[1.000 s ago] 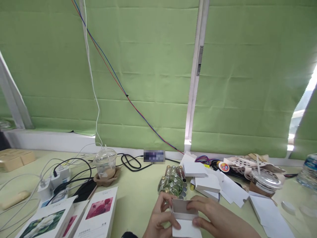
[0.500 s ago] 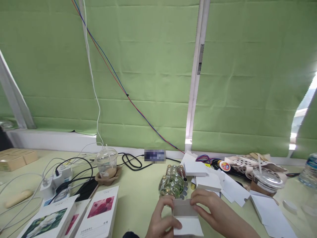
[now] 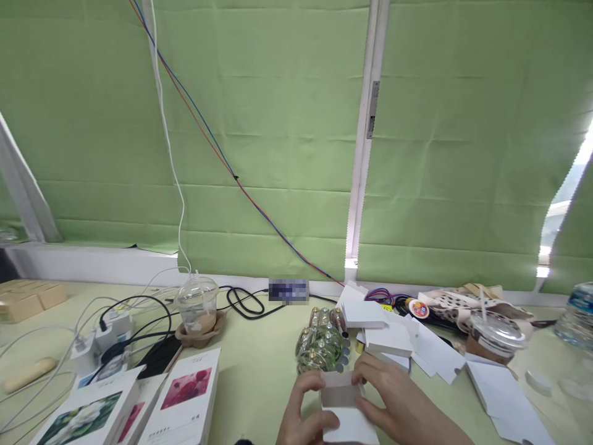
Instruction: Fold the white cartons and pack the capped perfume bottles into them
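I saw a little white box (image 3: 349, 419) with straight sides. It was open, and its inside looked gray. It sat between two hands: the left hand (image 3: 308, 409) held one side, and the right hand (image 3: 391, 392) held the other.

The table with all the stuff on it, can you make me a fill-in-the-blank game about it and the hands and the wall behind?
1. The left hand and the right hand hold one small white open ____.
2. The flower pictures are to the ____ of both hands.
3. The blinds behind the table are coloured ____.
4. Two thin wires slant together across the blinds: one is red, the other is ____.

Missing words: box; left; green; blue.
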A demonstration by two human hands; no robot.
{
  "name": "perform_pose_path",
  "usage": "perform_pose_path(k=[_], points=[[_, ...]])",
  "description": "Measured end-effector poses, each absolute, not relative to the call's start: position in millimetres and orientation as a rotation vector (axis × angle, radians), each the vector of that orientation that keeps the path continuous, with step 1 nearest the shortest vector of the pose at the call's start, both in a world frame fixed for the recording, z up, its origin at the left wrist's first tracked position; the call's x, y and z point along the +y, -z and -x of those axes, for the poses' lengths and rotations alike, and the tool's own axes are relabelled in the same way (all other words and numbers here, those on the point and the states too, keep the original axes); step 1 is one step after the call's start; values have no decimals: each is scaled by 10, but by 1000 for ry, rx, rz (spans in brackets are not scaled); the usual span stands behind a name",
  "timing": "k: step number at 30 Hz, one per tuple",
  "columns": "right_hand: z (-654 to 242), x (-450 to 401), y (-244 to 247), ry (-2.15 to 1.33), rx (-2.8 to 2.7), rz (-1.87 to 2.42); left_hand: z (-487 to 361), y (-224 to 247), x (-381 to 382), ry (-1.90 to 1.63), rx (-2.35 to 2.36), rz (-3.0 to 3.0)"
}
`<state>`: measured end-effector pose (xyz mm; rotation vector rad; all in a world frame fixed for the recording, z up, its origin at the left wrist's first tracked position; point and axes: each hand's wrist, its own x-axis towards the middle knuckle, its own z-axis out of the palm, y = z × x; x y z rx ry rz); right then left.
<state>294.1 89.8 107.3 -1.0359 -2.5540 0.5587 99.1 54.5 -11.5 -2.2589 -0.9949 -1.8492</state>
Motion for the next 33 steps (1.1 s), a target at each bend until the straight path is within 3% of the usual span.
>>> perform_pose_path(k=[13,18,21,26,33], points=[[-2973,925,-1046,-637,-2525,1003,-957,246,508,1780,-1146,2220],[-2995,872,-1134,-723,-2521,1001,-963,343,550,2117,-1128,2339],[-3039,855,-1175,-834,-2497,974,-964,305,528,2366,-1395,2514],[-3127,947,-1106,-995,-2342,935,-961,-102,405,2331,-1841,2654],[-3217,1106,-1098,-1058,-2160,798,-618,-908,-64,2288,-2026,2141]])
